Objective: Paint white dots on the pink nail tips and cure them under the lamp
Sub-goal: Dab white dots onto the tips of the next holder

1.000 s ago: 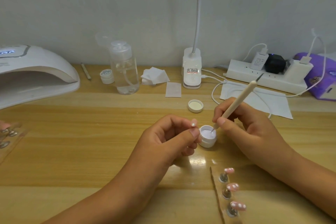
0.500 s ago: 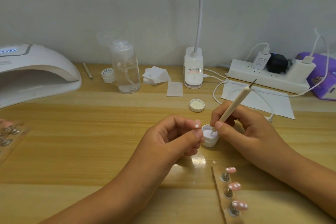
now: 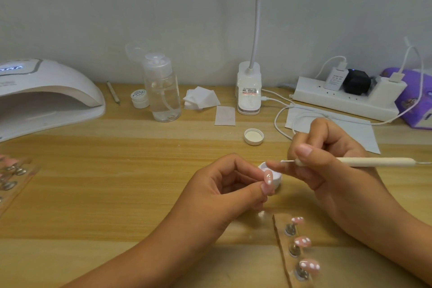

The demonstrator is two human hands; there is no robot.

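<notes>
My left hand [image 3: 224, 192] pinches a pink nail tip [image 3: 268, 177] that bears white dots, holding it up in front of the small white paint pot [image 3: 277, 179]. My right hand [image 3: 327, 161] grips a cream dotting tool [image 3: 374, 162], which lies almost level with its thin metal point aimed left, just above the nail tip. Three dotted pink nail tips [image 3: 304, 242] stand on metal pegs on a strip at the front right. The white curing lamp [image 3: 46, 93] sits at the far left, its display lit.
The pot's lid [image 3: 253, 137] lies upturned behind my hands. At the back stand a clear pump bottle [image 3: 162, 91], a small jar [image 3: 139, 98], white wipes [image 3: 201, 100], a desk-lamp base [image 3: 249, 91] and a power strip [image 3: 343, 100]. More nail tips [image 3: 11, 170] on pegs lie at the left edge.
My right hand lifted the tool out of the pot and swung it from steeply tilted to nearly level. My left hand turned the nail tip up into view.
</notes>
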